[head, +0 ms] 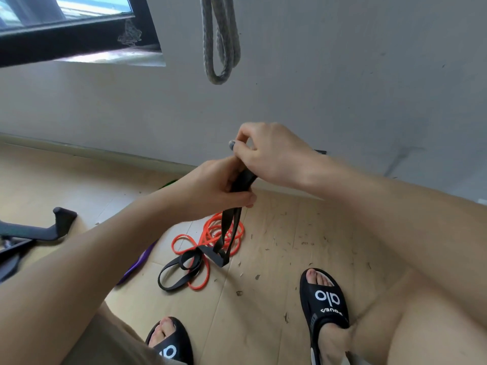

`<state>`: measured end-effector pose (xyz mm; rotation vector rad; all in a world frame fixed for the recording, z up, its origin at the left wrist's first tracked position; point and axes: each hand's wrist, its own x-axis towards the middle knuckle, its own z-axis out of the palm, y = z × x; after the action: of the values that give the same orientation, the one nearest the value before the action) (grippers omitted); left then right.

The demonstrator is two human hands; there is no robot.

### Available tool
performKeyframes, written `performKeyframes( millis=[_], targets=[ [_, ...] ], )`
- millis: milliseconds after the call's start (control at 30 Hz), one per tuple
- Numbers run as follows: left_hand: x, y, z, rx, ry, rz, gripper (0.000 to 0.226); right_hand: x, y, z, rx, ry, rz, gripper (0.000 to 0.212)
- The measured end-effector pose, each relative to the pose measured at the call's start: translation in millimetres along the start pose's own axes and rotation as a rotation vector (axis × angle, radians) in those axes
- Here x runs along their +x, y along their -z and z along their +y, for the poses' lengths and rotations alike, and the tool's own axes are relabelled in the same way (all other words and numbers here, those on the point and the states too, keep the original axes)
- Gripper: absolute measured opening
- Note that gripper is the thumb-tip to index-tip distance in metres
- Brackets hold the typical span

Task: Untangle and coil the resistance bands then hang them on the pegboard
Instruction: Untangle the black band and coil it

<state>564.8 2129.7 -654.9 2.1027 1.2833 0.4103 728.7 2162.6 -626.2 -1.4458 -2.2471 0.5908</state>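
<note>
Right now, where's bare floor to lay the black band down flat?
Bare wooden floor lies between the two sandals, and more between the orange band and the right sandal. Under the hands it's crowded: orange band, black band and purple band overlap.

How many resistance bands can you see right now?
5, possibly more hidden: black band gripped by left hand and right hand; orange band on the floor; purple band beside it; green band behind the left wrist; grey band hanging on the wall.

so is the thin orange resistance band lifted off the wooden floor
No, the thin orange resistance band lies in loose loops on the wooden floor, while both hands grip the flat black band.
</note>
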Motion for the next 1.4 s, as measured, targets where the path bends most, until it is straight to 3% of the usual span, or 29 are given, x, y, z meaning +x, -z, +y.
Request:
performKeyframes(
  millis=[133,333,600,867,1133,1233,1300,1400],
  targets=[
    [2.6,0.4,-10.9,0.049,0.115,-0.082,0.020,-0.4,11.4,9.5,0.116,-0.006,0.090,0.013],
    [4.7,1.0,-11.3,0.310,0.065,-0.025,0.023,2.3,22.1,25.7,0.169,-0.066,0.178,0.013],
    [5.5,5.5,-18.2,0.470,-0.005,0.011,0.016,3.2,22.0,38.5,0.119,-0.070,0.189,0.017],
    [5.0,10.4,-29.3,0.264,-0.024,-0.029,0.011,2.1,19.1,46.1,0.013,-0.108,0.064,0.023],
    [6.0,11.0,-24.4,0.194,-0.101,0.018,0.007,-1.2,-2.8,23.5,0.169,-0.106,-0.249,0.065],
    [5.3,8.7,-26.3,0.152,-0.118,0.041,0.014,-3.1,-11.3,13.9,0.182,-0.105,-0.278,0.049],
    [4.3,9.9,-29.7,0.067,-0.092,0.040,0.011,-2.7,-12.5,13.3,0.144,-0.086,-0.205,0.031],
    [2.1,11.3,-35.8,-0.064,-0.043,-0.002,0.009,-0.2,-8.2,9.3,0.283,-0.057,-0.074,0.020]
  ],
)
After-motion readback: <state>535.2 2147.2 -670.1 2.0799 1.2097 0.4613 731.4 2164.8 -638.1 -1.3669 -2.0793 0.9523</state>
